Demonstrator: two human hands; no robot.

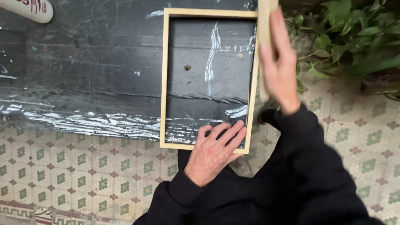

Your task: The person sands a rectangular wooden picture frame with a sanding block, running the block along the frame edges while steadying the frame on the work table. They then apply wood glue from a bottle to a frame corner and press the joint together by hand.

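2 hands: left flat on frame, right gripping strip.

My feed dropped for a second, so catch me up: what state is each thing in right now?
Light wooden rectangular frame: flat on the black scratched workbench, open centre.
Left hand: pressed flat on the frame's near edge.
Right hand: blurred, gripping a pale wooden strip along the frame's right side.
White cylinder: lying on its side.

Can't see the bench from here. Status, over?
Left hand flat on wooden frame, near corner. Right hand grips wood strip at right rail. Dark worktop, nothing obstructing.
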